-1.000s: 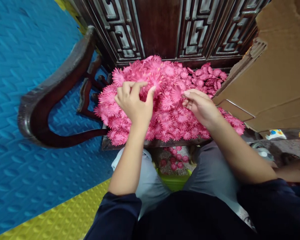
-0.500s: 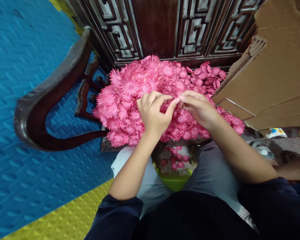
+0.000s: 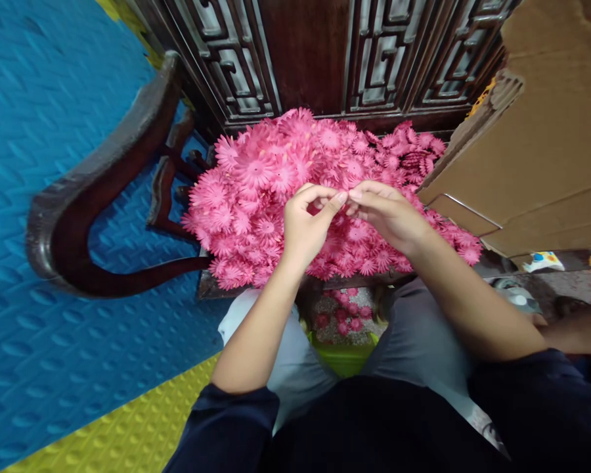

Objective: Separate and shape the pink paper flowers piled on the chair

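Green plastic item: one, near, mostly hidden between the knees.
Floor flowers: several, pink (image 3: 356, 324), partly covered by the seat edge.
Left hand (image 3: 305, 226): thumb and forefinger nearly together, tips beside the right's; whether its grip holds anything, cannot tell.
Right hand (image 3: 389, 213): fingers bent toward the thumb, contents hidden.
Pink flowers (image 3: 268, 172): one heap under and beyond both hands, overlapping, uncountable.
Cardboard (image 3: 551, 157): far right, cut off.

Seemingly a home, judging by the carved wooden bench (image 3: 305, 66) and blue matting (image 3: 54, 85).
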Demonstrator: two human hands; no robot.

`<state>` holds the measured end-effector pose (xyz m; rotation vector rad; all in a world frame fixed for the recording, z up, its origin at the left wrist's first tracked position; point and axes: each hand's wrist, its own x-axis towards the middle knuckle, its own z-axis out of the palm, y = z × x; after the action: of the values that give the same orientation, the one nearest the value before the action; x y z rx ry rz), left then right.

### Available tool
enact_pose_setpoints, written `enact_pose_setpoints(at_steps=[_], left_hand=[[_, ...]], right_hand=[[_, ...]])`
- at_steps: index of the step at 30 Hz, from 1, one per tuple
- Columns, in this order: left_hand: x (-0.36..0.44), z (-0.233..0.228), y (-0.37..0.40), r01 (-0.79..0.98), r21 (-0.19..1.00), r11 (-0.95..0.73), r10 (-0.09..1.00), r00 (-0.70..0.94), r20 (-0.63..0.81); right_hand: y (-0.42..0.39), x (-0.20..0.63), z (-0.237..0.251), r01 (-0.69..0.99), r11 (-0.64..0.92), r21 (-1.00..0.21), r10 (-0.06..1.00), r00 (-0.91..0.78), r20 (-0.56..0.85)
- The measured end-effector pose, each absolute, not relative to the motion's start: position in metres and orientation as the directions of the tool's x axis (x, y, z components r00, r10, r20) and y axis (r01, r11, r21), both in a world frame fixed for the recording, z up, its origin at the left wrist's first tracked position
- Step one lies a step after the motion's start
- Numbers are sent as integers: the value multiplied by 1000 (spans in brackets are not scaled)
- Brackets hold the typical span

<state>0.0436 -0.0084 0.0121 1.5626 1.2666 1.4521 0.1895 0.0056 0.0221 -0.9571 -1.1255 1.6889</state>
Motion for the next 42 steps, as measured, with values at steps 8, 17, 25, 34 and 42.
enact_pose_setpoints(at_steps=[8,17,25,34,42], left_hand=[[46,15,-11,308,854,-418,892,-38,451],[42,16,-9,177,891,-419,904,-16,428],[43,13,-9,182,872,-454,887,0,462],[41,11,-8,197,859,-472,855,-134,501],[41,8,-8,364,799,-478,746,-311,589]], right_hand=[[5,190,24,-254,-207,-945,936,-332,-116],[4,189,27,-305,-176,-936,955,-285,-86],[4,188,27,-285,-141,-948,958,-280,-58],[8,190,21,-352,-95,-931,983,-179,-33],[7,188,17,-242,22,-970,994,-98,47]])
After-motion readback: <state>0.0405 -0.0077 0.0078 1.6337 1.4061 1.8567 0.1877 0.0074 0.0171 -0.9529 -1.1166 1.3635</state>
